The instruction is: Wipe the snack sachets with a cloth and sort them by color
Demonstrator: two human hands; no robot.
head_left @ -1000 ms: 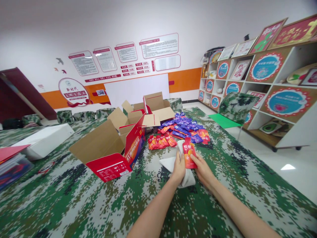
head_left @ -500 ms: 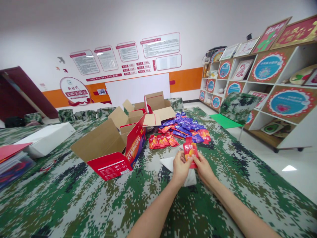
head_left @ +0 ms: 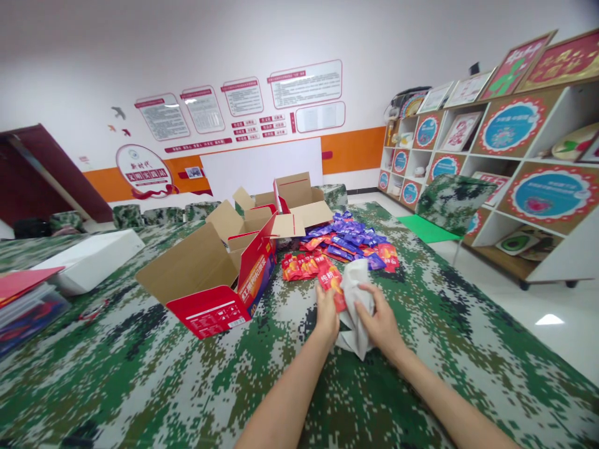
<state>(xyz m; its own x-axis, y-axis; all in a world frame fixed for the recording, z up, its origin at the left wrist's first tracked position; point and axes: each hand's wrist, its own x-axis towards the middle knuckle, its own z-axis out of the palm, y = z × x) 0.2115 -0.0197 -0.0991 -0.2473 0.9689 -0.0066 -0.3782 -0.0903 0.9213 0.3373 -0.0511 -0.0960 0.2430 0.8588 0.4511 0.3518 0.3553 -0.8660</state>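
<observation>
Clasping a flat, glossy red rectangular pouch (head_left: 329, 279), the left hand (head_left: 328, 315) is the nearer one to it; the pouch's long axis points away, top leaning left. The right hand (head_left: 382, 321), slightly apart, grips a crumpled pale-grey cloth (head_left: 359, 284) beside the pouch's right edge. Bare camouflage-patterned table (head_left: 224, 380) spreads leftward; its right edge runs past the right forearm. Ahead, close by, lie red pouches in a row (head_left: 302, 267), then a heap of shiny purple-blue packets (head_left: 349, 232).

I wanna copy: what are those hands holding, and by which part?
Left hand: red pouch, by its lower left side. Right hand: pale cloth, by its right side.
</observation>
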